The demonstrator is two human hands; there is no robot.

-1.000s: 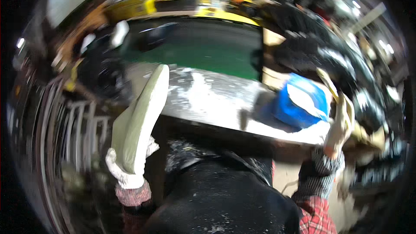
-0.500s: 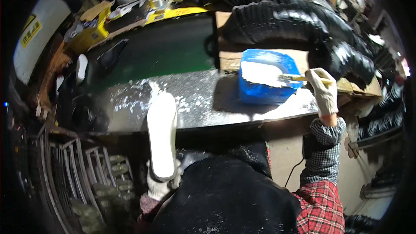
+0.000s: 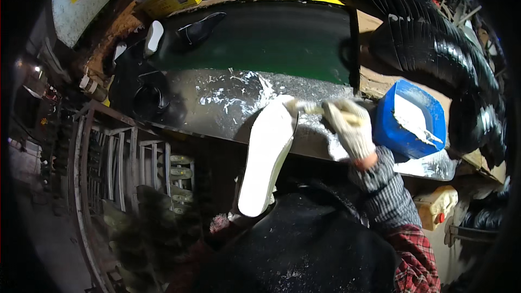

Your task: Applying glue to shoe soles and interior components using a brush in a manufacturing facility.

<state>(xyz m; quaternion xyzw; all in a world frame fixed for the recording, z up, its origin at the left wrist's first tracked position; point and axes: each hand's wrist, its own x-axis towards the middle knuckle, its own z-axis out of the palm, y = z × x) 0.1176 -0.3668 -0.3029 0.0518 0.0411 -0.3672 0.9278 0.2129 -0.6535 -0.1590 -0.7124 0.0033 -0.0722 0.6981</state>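
My left hand (image 3: pixel 237 218), in a pale glove and mostly hidden, grips the heel end of a shoe (image 3: pixel 265 157) from beneath. The shoe's sole faces up, bright white all over, and its toe points away from me over the bench edge. In a white knitted glove, my right hand (image 3: pixel 350 130) is closed around the handle of a brush (image 3: pixel 307 108). The brush's bristles touch the right side of the toe. Right of that hand stands a blue plastic tub (image 3: pixel 392 130) of thick white paste, with white smears inside its walls.
The bench (image 3: pixel 187 92) has white splashes on its metal front strip and a dark green surface behind. A dark shoe (image 3: pixel 201 28) and a white-soled one (image 3: pixel 154 38) lie at the back left. Stacked black ribbed pieces (image 3: pixel 412 49) fill the right; a metal rack (image 3: pixel 87 146) stands lower left.
My right hand has brought the brush from the tub leftward to the shoe's toe. The shoe now leans to the right. The view has swung left, so the bench appears farther right.
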